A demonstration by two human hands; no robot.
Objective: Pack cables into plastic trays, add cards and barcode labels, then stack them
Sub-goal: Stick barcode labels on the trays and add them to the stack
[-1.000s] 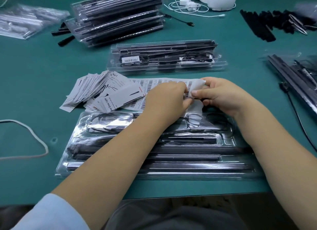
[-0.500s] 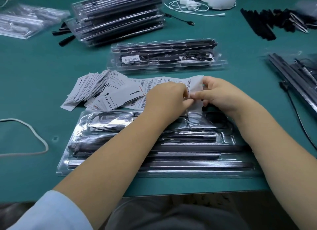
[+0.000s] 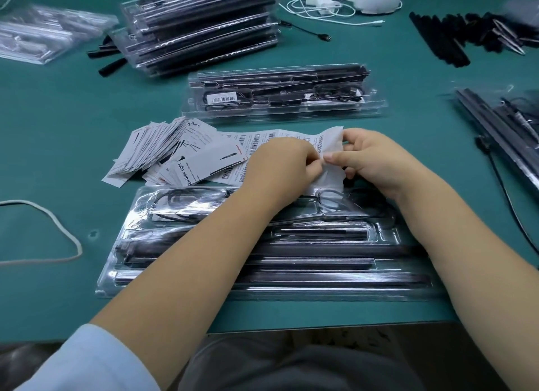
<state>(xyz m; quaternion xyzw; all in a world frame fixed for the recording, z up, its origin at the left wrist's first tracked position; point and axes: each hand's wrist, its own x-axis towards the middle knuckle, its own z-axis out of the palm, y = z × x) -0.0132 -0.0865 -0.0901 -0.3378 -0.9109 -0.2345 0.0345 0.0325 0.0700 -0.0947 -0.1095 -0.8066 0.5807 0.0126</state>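
Plastic tray point(image 3: 262, 277) of cables nearest on green tabletop point(image 3: 58, 145), left hand point(image 3: 280, 166) and right hand point(image 3: 376, 163) above its far edge, each grip pinched on barcode label strip point(image 3: 329, 145), cards point(image 3: 163, 151) at ten o'clock, labelled tray point(image 3: 280, 96) beyond, tray stack point(image 3: 201, 26) farthest.

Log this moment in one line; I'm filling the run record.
step: peeling barcode label | left hand: pinching label strip | right hand: holding strip end | near tray: packed, unlabelled | far tray: labelled

A white charger with its coiled white cord point(image 3: 318, 4) lies at the green-topped bench's point(image 3: 58, 122) far edge; a pale rope loop point(image 3: 58, 230) rests left
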